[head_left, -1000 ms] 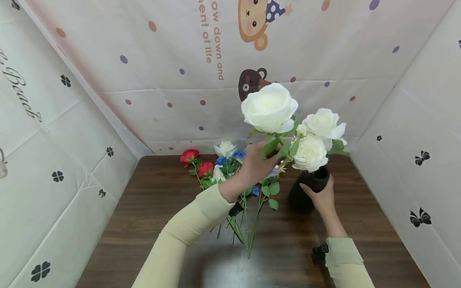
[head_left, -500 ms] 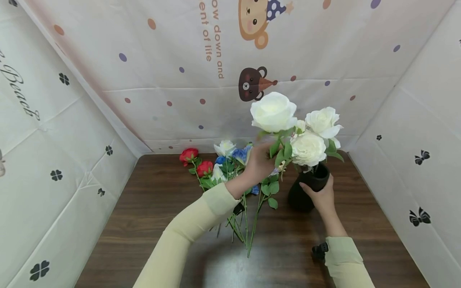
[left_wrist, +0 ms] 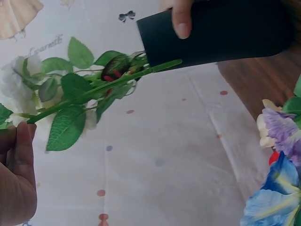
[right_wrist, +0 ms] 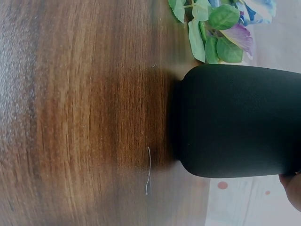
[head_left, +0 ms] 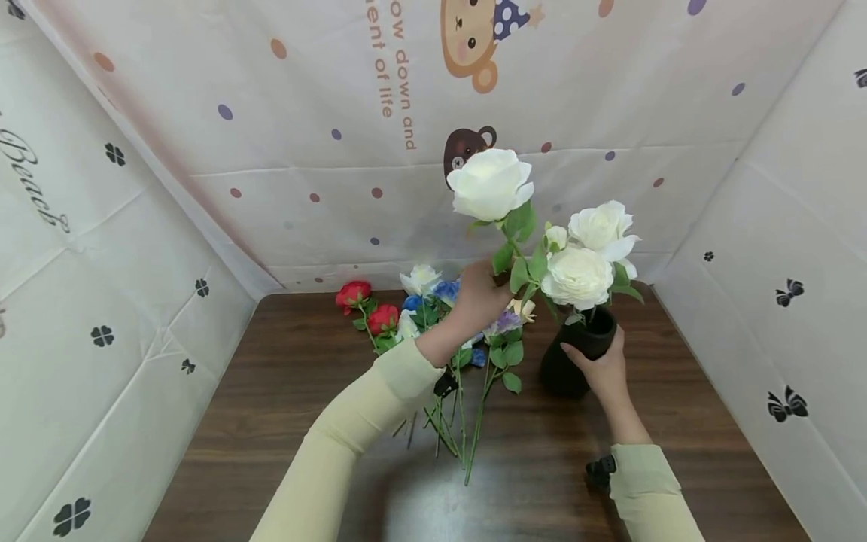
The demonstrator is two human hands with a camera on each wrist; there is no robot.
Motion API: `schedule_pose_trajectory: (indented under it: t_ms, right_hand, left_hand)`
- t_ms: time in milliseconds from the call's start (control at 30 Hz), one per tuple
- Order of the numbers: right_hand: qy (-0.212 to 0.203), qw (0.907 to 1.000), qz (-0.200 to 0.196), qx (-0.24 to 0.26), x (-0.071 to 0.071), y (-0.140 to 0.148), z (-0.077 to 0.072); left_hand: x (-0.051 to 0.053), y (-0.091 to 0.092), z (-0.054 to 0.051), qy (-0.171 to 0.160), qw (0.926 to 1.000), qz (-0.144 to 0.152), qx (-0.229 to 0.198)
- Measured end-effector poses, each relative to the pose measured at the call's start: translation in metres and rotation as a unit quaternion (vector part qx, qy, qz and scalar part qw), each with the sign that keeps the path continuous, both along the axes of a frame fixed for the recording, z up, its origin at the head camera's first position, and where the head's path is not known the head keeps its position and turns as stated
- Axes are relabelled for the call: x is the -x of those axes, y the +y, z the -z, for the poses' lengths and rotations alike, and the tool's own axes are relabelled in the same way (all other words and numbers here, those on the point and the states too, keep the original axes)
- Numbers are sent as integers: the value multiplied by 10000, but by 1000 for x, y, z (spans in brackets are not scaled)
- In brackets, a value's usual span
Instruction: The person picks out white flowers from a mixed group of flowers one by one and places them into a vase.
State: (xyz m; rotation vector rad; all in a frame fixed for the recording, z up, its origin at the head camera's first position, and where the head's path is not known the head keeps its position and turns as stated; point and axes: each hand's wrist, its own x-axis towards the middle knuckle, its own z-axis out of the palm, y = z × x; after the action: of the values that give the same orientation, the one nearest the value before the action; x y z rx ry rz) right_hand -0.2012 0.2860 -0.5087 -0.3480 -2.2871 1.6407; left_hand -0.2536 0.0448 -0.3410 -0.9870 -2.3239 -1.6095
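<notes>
"What have you got in your fingers?"

"My left hand pinches the stem of a white rose, thumb and fingers closed up high, near the leaves. The bloom stands just above the middle of the head frame."

"And the other?"

"My right hand is wrapped part-way round a black vase, right of centre in the head frame, thumb on the near side. White flowers already fill its mouth."

"Is the stem in?"

"No. Its lower end lies across the rim, at upper centre of the left wrist frame, seemingly outside; whether it touches, I can't tell."

"How would it handle?"

"Light, I'd judge, and top-heavy; the stem stiff but springy, the petals soft and easily creased. A grip lower, on the bare green, should steer better. The vase looks matt, so not slippery; hold it just below the rim against tipping."

"What else is there?"

"Loose flowers, red, blue, white and purple, centre frame on the surface."
</notes>
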Motion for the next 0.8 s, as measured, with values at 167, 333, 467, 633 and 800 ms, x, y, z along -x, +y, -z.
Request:
schedule_pose_trajectory:
  t_ms: [167,333,467,633,800]
  right_hand:
    - [-27,10000,-26,1,2,-2,-1]
    - [-2,10000,-2,-3,3,-3,-1]
    - [-68,10000,7,-30,2,-3,-2]
    - [-25,10000,30,22,0,-3,-3]
    - [-81,10000,53,-15,-2,-2,-3]
  left_hand:
    - [-3,-6,-8,-67,9999,-99,-47]
    - [-3,-7,-10,185,9997,-100,-157]
    - [-5,-7,-12,239,9994,-34,-238]
    - [-9,-6,-18,463,9980,-25,-435]
    - [-11,-1,-18,476,9972,98,-573]
